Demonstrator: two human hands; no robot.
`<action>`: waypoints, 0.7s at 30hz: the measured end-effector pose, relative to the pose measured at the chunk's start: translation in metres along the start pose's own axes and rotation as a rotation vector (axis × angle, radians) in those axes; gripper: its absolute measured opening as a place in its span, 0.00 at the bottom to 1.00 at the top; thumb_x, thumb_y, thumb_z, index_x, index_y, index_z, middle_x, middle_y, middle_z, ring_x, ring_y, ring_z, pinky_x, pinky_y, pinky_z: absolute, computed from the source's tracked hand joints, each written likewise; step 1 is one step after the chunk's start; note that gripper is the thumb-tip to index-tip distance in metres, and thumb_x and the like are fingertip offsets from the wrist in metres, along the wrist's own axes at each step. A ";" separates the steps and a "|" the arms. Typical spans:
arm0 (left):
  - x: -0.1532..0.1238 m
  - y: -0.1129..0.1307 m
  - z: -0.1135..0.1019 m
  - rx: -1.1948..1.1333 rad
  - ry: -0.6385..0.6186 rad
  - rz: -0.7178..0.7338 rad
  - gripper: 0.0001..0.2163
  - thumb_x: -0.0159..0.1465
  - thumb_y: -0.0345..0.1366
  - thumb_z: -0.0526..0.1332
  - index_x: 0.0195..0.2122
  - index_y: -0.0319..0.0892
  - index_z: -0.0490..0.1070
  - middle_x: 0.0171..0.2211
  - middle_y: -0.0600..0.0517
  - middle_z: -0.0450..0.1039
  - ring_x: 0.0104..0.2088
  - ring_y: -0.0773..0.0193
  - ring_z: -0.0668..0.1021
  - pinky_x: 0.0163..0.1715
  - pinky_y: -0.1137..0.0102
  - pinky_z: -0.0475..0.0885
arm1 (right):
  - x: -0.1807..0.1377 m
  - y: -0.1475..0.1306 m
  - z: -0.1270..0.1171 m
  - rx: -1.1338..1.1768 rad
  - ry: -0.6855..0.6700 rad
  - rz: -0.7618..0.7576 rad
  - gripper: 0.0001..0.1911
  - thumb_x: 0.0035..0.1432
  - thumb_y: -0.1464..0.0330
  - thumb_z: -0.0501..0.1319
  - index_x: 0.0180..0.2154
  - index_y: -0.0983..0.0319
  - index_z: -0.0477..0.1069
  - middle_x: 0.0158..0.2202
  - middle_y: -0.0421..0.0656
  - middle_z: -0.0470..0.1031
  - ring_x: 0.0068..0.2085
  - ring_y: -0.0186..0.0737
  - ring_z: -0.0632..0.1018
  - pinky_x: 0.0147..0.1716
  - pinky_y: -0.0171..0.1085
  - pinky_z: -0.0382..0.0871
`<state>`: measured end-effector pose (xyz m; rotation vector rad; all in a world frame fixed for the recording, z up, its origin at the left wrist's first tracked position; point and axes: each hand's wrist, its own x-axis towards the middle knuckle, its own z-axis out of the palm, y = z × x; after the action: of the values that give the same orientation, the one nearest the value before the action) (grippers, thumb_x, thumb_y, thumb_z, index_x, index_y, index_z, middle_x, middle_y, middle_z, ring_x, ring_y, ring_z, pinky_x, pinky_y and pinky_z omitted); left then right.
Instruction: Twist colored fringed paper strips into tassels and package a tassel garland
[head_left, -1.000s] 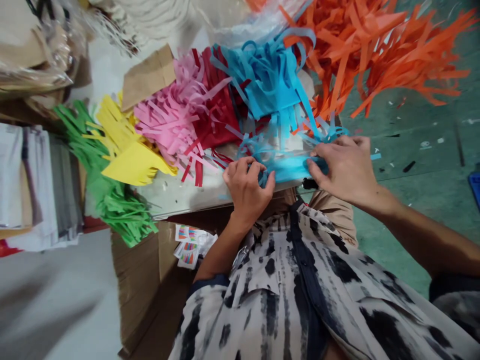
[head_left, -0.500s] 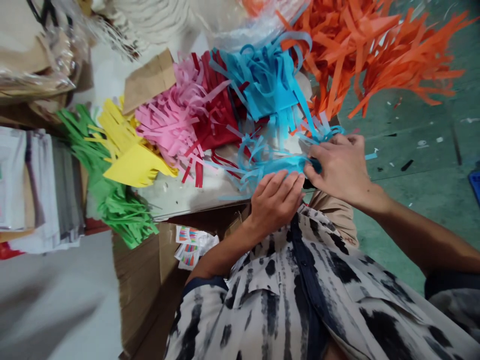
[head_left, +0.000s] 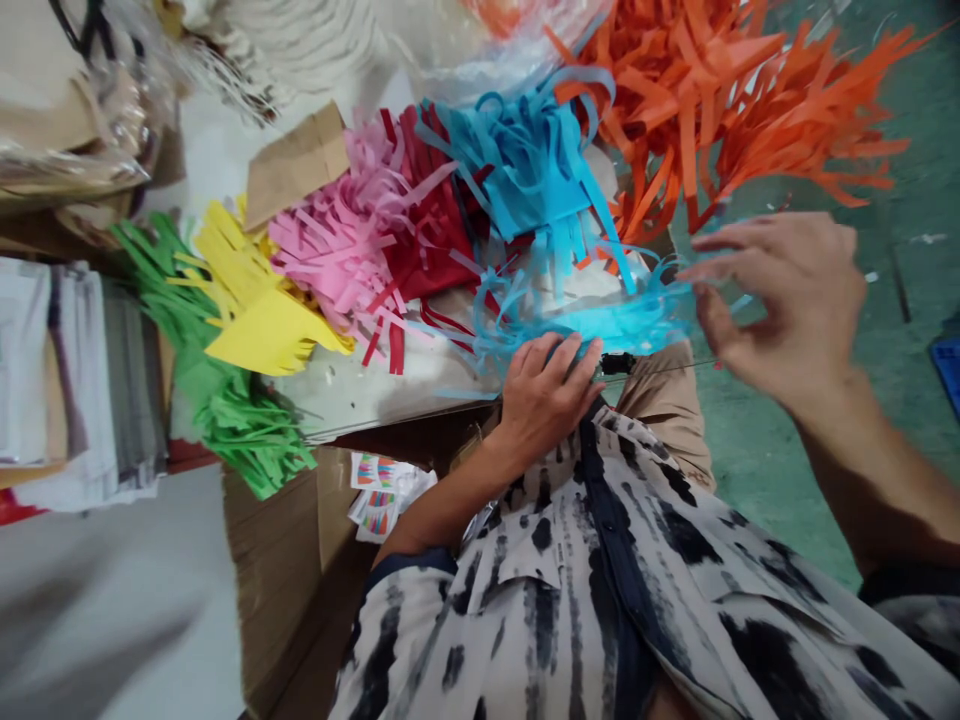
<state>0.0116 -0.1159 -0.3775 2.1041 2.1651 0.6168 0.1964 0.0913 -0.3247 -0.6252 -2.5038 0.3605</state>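
Note:
My left hand [head_left: 547, 395] lies with its fingers stretched out on the near edge of a light blue tissue paper fringe [head_left: 622, 325], which is cut into thin strips at its ends. Off to the right, my right hand [head_left: 787, 295] is raised over the table's edge, slightly blurred. Its thumb and fingers are apart, with the fingertips close to the blue strips. Whether they touch a strip is hard to see. Behind the fringe lies a thicker stack of blue fringed paper [head_left: 536, 190].
Orange fringes [head_left: 697, 90] hang over the far right. Red [head_left: 431, 240], pink [head_left: 337, 230], yellow [head_left: 266, 325] and green [head_left: 244, 430] fringed papers lie to the left. Beside them is a brown paper piece [head_left: 296, 165]. A cardboard box [head_left: 274, 590] stands below the table.
My right hand has moved right and up, away from the left hand, and its fingers have spread. The light blue fringe now extends further right. My left hand stays almost in place.

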 end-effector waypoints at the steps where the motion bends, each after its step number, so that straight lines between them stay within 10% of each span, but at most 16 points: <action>1: 0.000 0.001 -0.001 -0.006 -0.011 -0.007 0.22 0.79 0.47 0.61 0.70 0.48 0.76 0.65 0.40 0.80 0.64 0.44 0.80 0.66 0.50 0.74 | -0.007 -0.007 0.003 -0.028 0.025 -0.108 0.10 0.72 0.67 0.61 0.50 0.51 0.80 0.55 0.46 0.88 0.59 0.58 0.83 0.61 0.61 0.67; 4: 0.001 0.001 -0.007 -0.030 -0.032 -0.020 0.22 0.79 0.47 0.61 0.70 0.48 0.76 0.66 0.40 0.79 0.65 0.44 0.79 0.65 0.48 0.74 | -0.029 -0.025 0.021 -0.094 -0.040 -0.345 0.11 0.72 0.70 0.62 0.52 0.54 0.80 0.50 0.43 0.89 0.54 0.52 0.85 0.54 0.54 0.70; 9: 0.007 -0.004 -0.014 -0.072 -0.033 -0.015 0.19 0.80 0.44 0.60 0.67 0.44 0.78 0.62 0.41 0.82 0.62 0.47 0.80 0.63 0.52 0.75 | -0.033 -0.002 0.023 -0.222 -0.235 -0.244 0.08 0.76 0.62 0.62 0.47 0.52 0.81 0.52 0.42 0.89 0.63 0.55 0.82 0.64 0.59 0.64; 15: 0.021 -0.008 -0.008 -0.040 0.048 -0.082 0.14 0.81 0.38 0.58 0.56 0.46 0.85 0.54 0.46 0.87 0.51 0.51 0.82 0.49 0.56 0.76 | -0.008 0.036 -0.014 -0.162 -0.130 -0.321 0.07 0.70 0.61 0.63 0.42 0.49 0.82 0.60 0.40 0.85 0.68 0.61 0.78 0.71 0.71 0.57; 21: 0.023 -0.009 -0.006 -0.050 0.073 -0.109 0.14 0.81 0.39 0.59 0.52 0.48 0.86 0.52 0.50 0.88 0.50 0.53 0.82 0.50 0.57 0.76 | -0.015 0.000 -0.007 -0.253 0.020 -0.266 0.09 0.70 0.64 0.64 0.49 0.52 0.82 0.57 0.44 0.87 0.62 0.58 0.82 0.62 0.62 0.66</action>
<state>-0.0005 -0.0948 -0.3697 1.9535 2.2591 0.7403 0.2109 0.0845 -0.3251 -0.3782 -2.5919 -0.0621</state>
